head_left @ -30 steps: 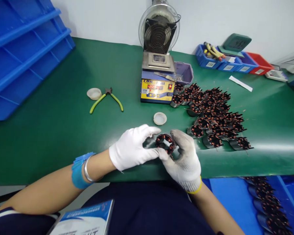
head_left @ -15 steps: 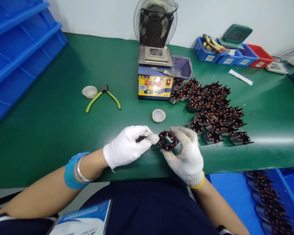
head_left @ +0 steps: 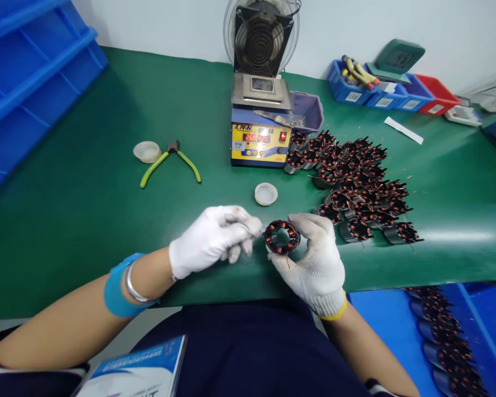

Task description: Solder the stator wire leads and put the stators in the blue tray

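A ring-shaped motor stator (head_left: 268, 242) with copper windings is gripped at its right side by my right hand (head_left: 316, 256), in a white knitted glove. Its open centre faces up, and a copper wire end hangs from its lower edge. My left hand (head_left: 217, 237), in a white glove, is just left of the stator with thumb and forefinger pinched together. A thin wire may lie between those fingertips, but it is too small to make out. Both hands are above the green table (head_left: 91, 231), near its front edge.
Many more stators (head_left: 355, 187) stand at right; others sit in a blue bin (head_left: 380, 325) below. A solder pot (head_left: 261, 132) stands behind, with a fan (head_left: 262, 44). Green-handled cutters (head_left: 172, 148), two small dishes (head_left: 266, 194) (head_left: 147, 152) and blue crates (head_left: 33, 82) are around.
My left hand has drawn slightly left, away from the stator, its lower fingers now showing. The stator has turned a little in my right hand. The view has shifted slightly.
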Available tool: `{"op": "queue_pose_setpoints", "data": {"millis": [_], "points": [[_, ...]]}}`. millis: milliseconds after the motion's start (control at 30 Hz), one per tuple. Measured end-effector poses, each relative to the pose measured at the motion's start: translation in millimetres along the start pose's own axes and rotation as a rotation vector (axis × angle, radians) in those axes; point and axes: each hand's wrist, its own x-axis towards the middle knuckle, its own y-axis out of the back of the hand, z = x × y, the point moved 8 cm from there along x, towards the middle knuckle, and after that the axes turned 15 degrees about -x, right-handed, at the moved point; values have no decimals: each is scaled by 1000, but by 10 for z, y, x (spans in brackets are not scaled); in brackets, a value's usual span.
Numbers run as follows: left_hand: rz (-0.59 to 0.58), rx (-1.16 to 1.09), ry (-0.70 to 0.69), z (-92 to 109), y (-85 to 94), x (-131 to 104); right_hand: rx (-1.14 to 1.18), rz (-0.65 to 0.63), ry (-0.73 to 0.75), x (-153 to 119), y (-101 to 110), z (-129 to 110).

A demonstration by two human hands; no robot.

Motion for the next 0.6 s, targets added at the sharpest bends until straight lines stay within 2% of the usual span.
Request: {"op": "queue_pose_setpoints", "data": {"millis": [133, 233, 300, 333, 467, 600], "points": [[228, -353, -268, 276, 384, 55, -27, -29, -49, 131, -18, 155], [310, -367, -313, 197, 568, 194, -55, -211, -230, 256, -200, 426], [309, -254, -313, 99, 601, 296, -119, -344, -324, 331, -331, 579], [298, -199, -317, 59, 599, 336, -162, -388, -326, 381, -378, 616], [253, -123, -329, -3, 562, 392, -291, -497, -149, 604, -520, 578], [222, -88, -317, 17, 531, 377, -285, -613, -86, 723, -622, 558]]}}
